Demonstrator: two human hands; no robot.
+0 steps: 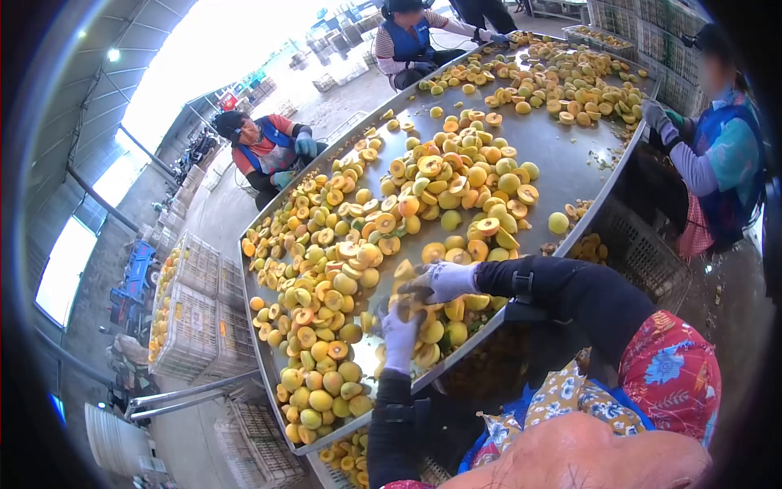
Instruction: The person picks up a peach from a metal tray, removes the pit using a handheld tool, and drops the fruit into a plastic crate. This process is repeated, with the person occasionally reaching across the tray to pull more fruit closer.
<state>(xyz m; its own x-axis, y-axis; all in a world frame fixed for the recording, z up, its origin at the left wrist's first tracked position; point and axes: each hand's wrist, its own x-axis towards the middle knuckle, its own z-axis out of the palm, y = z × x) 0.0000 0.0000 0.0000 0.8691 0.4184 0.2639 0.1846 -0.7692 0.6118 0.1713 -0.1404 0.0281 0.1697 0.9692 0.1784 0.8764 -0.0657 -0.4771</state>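
Observation:
My left hand (pixel 399 330) and my right hand (pixel 444 283), both in pale gloves with dark fingers, come together over the near edge of a metal table (pixel 562 163). The fingers of both are curled in, and their tips almost meet. A yellow peach half (pixel 404 270) shows at the fingertips of my right hand. Whatever my left fingers close around is hidden by the glove. Peach halves lie right under and beside my hands, and a large heap of halved yellow peaches (pixel 314 277) spreads to the left. Another pile of peach halves (pixel 464 175) lies further up the table.
Co-workers in blue vests stand at the far left (pixel 265 151), the back (pixel 407 41) and the right side (pixel 721 155). Stacked crates (pixel 199 314) of peaches stand at the left. Another crate (pixel 639 253) is below the right edge, and metal bars (pixel 195 391) jut out leftward.

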